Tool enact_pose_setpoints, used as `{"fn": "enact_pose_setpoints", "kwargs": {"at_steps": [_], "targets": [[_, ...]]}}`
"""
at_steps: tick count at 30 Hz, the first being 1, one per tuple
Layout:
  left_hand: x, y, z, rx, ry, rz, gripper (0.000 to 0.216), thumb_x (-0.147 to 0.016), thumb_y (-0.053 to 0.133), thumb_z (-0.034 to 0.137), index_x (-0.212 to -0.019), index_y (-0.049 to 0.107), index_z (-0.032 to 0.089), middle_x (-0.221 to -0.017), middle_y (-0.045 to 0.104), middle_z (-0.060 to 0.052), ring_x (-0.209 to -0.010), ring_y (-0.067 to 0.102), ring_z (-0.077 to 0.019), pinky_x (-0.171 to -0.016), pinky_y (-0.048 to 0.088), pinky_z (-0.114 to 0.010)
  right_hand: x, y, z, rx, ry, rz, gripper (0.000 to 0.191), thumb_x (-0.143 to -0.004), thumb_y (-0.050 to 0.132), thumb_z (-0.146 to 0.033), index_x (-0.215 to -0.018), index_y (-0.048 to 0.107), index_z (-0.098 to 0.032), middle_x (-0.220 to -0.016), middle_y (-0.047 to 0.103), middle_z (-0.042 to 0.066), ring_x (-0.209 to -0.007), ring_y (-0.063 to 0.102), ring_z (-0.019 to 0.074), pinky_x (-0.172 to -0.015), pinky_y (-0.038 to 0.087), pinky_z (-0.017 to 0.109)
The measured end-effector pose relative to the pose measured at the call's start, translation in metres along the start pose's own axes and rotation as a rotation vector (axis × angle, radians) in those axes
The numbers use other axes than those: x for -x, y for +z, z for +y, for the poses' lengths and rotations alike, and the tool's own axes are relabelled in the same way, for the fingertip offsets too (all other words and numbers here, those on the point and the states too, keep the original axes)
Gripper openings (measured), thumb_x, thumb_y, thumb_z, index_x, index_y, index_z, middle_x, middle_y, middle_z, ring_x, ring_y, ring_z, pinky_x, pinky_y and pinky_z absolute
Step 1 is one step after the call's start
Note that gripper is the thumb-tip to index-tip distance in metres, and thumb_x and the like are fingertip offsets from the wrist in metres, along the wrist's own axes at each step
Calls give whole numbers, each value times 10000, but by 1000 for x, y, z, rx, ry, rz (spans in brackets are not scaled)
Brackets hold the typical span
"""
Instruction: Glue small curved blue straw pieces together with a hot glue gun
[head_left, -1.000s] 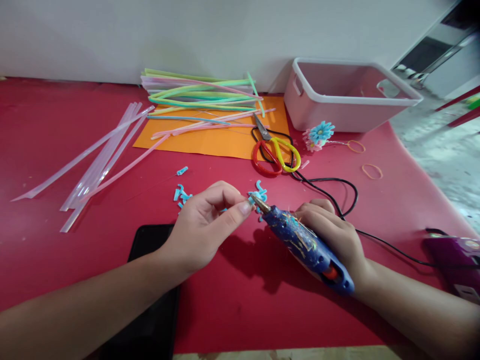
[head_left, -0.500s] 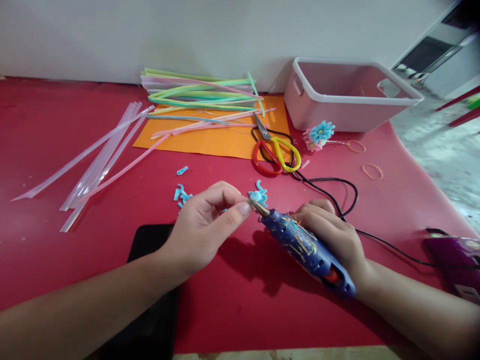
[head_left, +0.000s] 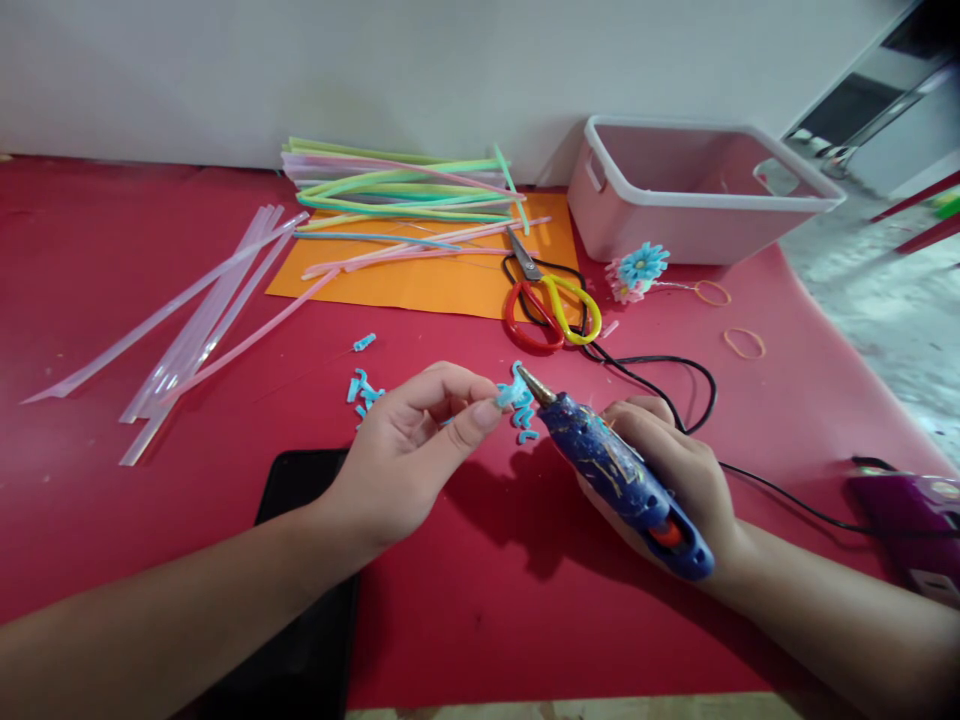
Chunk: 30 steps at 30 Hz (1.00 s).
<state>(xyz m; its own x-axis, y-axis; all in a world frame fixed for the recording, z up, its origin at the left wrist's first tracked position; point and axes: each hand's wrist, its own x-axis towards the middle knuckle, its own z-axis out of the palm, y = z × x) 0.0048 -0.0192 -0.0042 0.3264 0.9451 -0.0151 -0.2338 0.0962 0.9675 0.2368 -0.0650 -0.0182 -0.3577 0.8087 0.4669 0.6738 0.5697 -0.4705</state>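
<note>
My left hand [head_left: 409, 450] pinches a small blue curled straw piece [head_left: 507, 395] between thumb and forefinger, just above the red table [head_left: 112, 480]. My right hand [head_left: 671, 470] is wrapped round a blue glue gun [head_left: 622, 470], its metal tip [head_left: 534, 383] raised and lying just right of the pinched piece. Loose blue straw bits [head_left: 525, 425] lie under the tip, and more blue bits [head_left: 361, 385] lie left of my left hand. The gun's black cord [head_left: 675, 375] loops away to the right.
Red and yellow scissors [head_left: 551, 300] lie on an orange sheet [head_left: 420, 275] with coloured straws [head_left: 397, 185]. Clear straws [head_left: 195, 320] lie at the left. A white bin [head_left: 697, 190] stands at the back right, a blue paper flower [head_left: 637, 268] and rubber bands [head_left: 742, 342] beside it. A black phone [head_left: 300, 560] lies under my left forearm. A purple object [head_left: 907, 515] sits at the right edge.
My right hand tilted the glue gun upward and drew it slightly right, lifting the tip off the pinched straw piece. My left hand has stayed in place.
</note>
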Motion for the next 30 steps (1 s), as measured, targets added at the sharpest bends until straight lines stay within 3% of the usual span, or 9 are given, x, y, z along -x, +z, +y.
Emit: {"fn": "enact_pose_setpoints", "kwargs": {"at_steps": [22, 30], "targets": [[0, 0, 2, 15, -65, 1, 151, -850, 750, 310, -771, 685, 199, -724, 591, 17, -627, 487, -100, -621, 423, -239, -5, -2, -2, 12, -26, -18, 169, -851, 595, -152, -893, 466, -252, -672, 562, -22, -582, 551, 164, -660, 424, 347], [1, -2, 1, 9, -84, -5, 142, -864, 729, 293, -768, 679, 201, -712, 565, 23, -639, 476, -101, -615, 408, -234, -6, -2, -3, 14, -45, -39, 53, -944, 497, -210, -923, 468, -249, -665, 571, -7, -577, 539, 175, -656, 403, 366]]}}
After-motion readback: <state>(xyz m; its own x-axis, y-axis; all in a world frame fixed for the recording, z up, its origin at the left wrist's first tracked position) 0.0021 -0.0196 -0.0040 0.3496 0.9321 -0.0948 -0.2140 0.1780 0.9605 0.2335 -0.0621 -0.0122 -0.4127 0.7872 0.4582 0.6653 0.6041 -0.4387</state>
